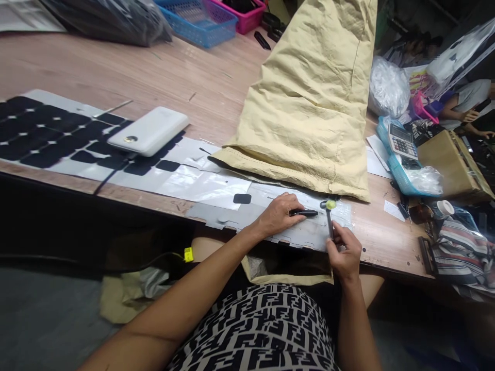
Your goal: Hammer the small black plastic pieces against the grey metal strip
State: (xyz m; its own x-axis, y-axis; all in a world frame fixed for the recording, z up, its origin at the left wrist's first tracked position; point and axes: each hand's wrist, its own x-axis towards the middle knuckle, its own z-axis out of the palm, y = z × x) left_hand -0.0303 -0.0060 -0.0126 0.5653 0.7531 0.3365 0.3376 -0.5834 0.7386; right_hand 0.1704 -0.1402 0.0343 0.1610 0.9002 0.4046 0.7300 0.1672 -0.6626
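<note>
My left hand point(279, 213) rests on a glossy backing sheet point(216, 185) at the table's front edge, fingers closed on a short black stick-shaped part point(306, 212). My right hand point(343, 251) is closed round the handle of a thin dark tool point(329, 219) whose yellow-green tip points at the end of the black part. One black pad point(242, 198) lies on the sheet left of my left hand. Further left the sheet carries many black pads point(42, 136) in rows.
A white power bank point(149, 130) lies on the sheet. A large tan paper sack point(313, 93) lies behind my hands. Blue basket point(199, 20) and pink basket point(243, 15) stand far back. At right are a calculator point(402, 140), a cardboard box point(450, 162), bags and another person's arm point(460, 105).
</note>
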